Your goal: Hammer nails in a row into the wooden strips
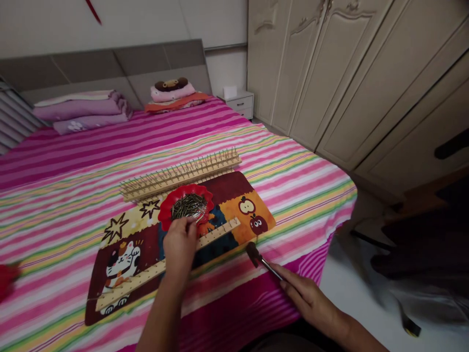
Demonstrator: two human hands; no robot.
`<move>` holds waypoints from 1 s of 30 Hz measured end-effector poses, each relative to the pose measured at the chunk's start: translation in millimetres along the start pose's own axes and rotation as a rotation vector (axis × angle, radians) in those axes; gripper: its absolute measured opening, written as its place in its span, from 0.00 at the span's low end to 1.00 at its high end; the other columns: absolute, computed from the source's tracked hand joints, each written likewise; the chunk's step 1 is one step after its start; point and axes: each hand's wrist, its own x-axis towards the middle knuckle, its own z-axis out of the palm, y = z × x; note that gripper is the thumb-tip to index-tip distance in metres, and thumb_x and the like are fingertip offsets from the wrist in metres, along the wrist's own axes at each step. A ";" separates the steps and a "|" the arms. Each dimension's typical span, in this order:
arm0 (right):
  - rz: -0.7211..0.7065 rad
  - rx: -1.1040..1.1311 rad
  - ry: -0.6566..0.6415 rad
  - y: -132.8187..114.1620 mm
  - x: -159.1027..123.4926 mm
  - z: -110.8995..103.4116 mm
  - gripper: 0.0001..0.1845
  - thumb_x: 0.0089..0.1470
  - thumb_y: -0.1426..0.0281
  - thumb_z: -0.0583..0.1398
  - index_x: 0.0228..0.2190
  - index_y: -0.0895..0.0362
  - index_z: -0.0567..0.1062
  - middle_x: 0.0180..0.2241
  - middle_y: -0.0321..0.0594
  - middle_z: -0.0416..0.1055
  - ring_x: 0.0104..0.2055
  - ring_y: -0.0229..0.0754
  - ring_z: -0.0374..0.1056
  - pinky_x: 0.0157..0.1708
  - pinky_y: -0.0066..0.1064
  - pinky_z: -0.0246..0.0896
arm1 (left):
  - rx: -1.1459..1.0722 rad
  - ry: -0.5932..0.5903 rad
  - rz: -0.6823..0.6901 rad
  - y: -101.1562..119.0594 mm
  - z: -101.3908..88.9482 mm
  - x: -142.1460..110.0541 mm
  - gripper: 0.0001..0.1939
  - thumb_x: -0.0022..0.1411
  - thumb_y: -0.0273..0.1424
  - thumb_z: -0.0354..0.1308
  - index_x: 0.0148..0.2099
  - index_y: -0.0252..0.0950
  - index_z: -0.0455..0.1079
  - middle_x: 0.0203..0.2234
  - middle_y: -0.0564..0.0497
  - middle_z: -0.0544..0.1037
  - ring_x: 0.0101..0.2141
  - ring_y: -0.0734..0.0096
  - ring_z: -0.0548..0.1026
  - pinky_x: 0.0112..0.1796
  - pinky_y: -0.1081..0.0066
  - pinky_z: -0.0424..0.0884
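Lying lengthwise across the mat, the near wooden strip is the workpiece before me. Small dark marks run along its length, and short upright pieces show toward its right end. Whether each mark is a hole or a seated nail head is too small to tell, and my left arm and hand cover its middle section.

Progress, as I judge it: the rear nailed strips, grouped beyond the mat's far edge, are done, with nails standing upright in close rows from end to end. The near strip is only part-way, as it does not show the tall rows that the rear group carries. Supply remains: a loose pile of nails lies in the red bowl, which rests on the mat between the near strip and the rear group. How many more are needed cannot be read from this view.

Grip status, left hand: thumb and fingers are bent close together at the near rim of the bowl; I cannot tell whether a nail is between them. Grip status, right hand: closed around the handle of the hammer, its head just beside the mat's near right edge, clear of the near strip.

Surroundings: the striped bedspread carries the mat and all the strips; beyond are folded bedding and a wardrobe.
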 end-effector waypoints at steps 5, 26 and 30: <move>0.014 -0.079 0.002 9.4 -5.7 9.8 0.24 0.64 0.68 0.48 0.60 0.52 0.62 0.37 0.42 0.78 0.36 0.42 0.75 0.38 0.31 0.71 | 0.295 -0.330 -0.028 -3.7 3.2 47.4 0.12 0.57 0.31 0.51 0.39 0.37 0.76 0.39 0.45 0.79 0.40 0.61 0.75 0.40 0.69 0.67; 0.027 -0.028 -0.027 11.8 -0.6 12.5 0.26 0.63 0.69 0.48 0.62 0.51 0.59 0.44 0.43 0.77 0.43 0.43 0.74 0.44 0.31 0.69 | -0.773 -0.292 -0.319 -18.7 -19.0 30.8 0.21 0.35 0.42 0.68 0.30 0.34 0.70 0.19 0.55 0.72 0.21 0.76 0.67 0.25 0.75 0.63; 0.023 -0.059 -0.032 11.8 -1.7 14.9 0.25 0.63 0.69 0.47 0.61 0.53 0.60 0.34 0.41 0.78 0.40 0.43 0.75 0.41 0.31 0.70 | -0.979 -0.343 -0.410 -8.6 -30.1 5.4 0.31 0.29 0.41 0.73 0.38 0.32 0.72 0.20 0.55 0.74 0.21 0.79 0.68 0.24 0.78 0.65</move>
